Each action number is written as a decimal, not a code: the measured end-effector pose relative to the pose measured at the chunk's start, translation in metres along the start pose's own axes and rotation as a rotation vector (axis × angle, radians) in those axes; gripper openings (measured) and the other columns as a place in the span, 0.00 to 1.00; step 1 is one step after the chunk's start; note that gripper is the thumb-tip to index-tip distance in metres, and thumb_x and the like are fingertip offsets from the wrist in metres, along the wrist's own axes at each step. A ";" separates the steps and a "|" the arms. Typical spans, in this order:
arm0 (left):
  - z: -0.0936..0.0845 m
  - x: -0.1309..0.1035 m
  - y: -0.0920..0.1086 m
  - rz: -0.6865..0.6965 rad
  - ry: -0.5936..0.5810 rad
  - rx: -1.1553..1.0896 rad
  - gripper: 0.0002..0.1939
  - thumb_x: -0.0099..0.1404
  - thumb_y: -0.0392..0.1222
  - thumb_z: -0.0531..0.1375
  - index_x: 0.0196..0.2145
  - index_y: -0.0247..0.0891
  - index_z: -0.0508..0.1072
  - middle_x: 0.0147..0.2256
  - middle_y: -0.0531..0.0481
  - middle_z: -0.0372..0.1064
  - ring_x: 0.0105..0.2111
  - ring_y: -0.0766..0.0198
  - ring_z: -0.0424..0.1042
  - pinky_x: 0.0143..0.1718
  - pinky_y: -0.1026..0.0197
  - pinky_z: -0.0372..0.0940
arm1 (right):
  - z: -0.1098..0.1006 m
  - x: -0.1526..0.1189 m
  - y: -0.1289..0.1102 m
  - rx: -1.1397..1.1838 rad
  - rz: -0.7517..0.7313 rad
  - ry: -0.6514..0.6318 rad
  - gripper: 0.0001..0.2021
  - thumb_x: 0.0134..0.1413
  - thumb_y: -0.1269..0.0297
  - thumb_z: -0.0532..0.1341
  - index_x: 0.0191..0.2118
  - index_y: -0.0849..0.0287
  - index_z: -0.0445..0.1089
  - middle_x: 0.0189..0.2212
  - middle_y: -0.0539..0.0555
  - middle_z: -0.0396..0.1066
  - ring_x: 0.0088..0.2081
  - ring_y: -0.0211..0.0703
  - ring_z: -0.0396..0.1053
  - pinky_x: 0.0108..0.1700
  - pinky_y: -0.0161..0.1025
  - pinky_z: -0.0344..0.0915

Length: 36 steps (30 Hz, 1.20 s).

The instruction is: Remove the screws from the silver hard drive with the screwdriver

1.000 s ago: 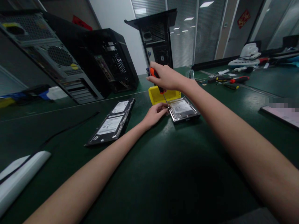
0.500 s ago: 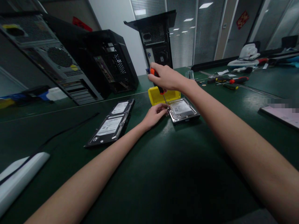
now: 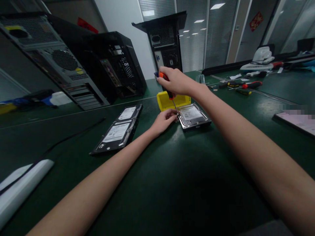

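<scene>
My right hand (image 3: 173, 79) is wrapped round the orange and black handle of a screwdriver (image 3: 170, 94). The tool leans, its shaft running down to the left edge of a hard drive (image 3: 193, 113) that lies label up on the green table. My left hand (image 3: 164, 122) rests on the table at that same edge, its curled fingers and thumb against the drive close to the screwdriver tip. The fingertips and the exact tip contact are partly hidden. Just behind the drive stands an open yellow case (image 3: 165, 101).
Two more hard drives (image 3: 116, 131) lie end to end on the left, near a black cable (image 3: 71, 139) and a white object (image 3: 27, 183). Computer cases (image 3: 118, 65) stand behind. Pliers and other hand tools (image 3: 248, 85) lie at right, beyond a pink-screened device (image 3: 297, 121).
Almost nothing differs. Both hands, the screwdriver and the hard drive keep their places, while the whole view has shifted very slightly.
</scene>
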<state>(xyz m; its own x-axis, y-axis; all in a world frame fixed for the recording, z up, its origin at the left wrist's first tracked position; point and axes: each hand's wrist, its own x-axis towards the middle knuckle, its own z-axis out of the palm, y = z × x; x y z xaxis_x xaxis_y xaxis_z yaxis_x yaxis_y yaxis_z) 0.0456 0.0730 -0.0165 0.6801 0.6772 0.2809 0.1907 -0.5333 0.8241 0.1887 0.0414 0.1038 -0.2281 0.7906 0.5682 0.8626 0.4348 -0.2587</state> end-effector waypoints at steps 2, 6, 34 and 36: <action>0.000 0.000 0.000 -0.001 -0.002 -0.008 0.13 0.62 0.37 0.56 0.43 0.30 0.71 0.35 0.46 0.70 0.32 0.66 0.68 0.41 0.60 0.64 | 0.001 0.000 0.001 -0.003 -0.006 0.015 0.16 0.62 0.57 0.46 0.45 0.62 0.62 0.36 0.58 0.67 0.36 0.45 0.67 0.43 0.44 0.62; 0.000 0.000 0.000 -0.017 0.001 -0.021 0.12 0.62 0.37 0.56 0.43 0.30 0.71 0.35 0.46 0.70 0.33 0.66 0.69 0.42 0.59 0.64 | 0.000 0.000 0.000 -0.003 0.003 -0.016 0.16 0.61 0.57 0.46 0.45 0.62 0.62 0.37 0.59 0.68 0.36 0.46 0.67 0.41 0.44 0.62; -0.001 -0.001 -0.001 -0.007 0.000 -0.013 0.13 0.62 0.38 0.56 0.43 0.30 0.71 0.33 0.48 0.70 0.33 0.65 0.69 0.41 0.59 0.64 | -0.002 0.006 0.004 0.023 -0.022 -0.011 0.18 0.55 0.50 0.53 0.38 0.62 0.66 0.34 0.58 0.65 0.36 0.43 0.63 0.42 0.43 0.61; -0.001 -0.001 -0.002 -0.007 -0.001 -0.013 0.13 0.62 0.38 0.56 0.44 0.30 0.71 0.34 0.47 0.70 0.33 0.65 0.69 0.41 0.59 0.64 | -0.002 0.006 0.003 0.027 -0.023 -0.016 0.18 0.56 0.51 0.53 0.39 0.62 0.66 0.34 0.58 0.65 0.36 0.43 0.63 0.42 0.43 0.61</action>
<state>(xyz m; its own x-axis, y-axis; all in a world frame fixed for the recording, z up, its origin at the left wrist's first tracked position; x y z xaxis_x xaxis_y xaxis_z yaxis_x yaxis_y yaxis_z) 0.0444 0.0739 -0.0175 0.6794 0.6805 0.2744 0.1868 -0.5220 0.8322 0.1910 0.0466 0.1079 -0.2549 0.7870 0.5618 0.8444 0.4643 -0.2673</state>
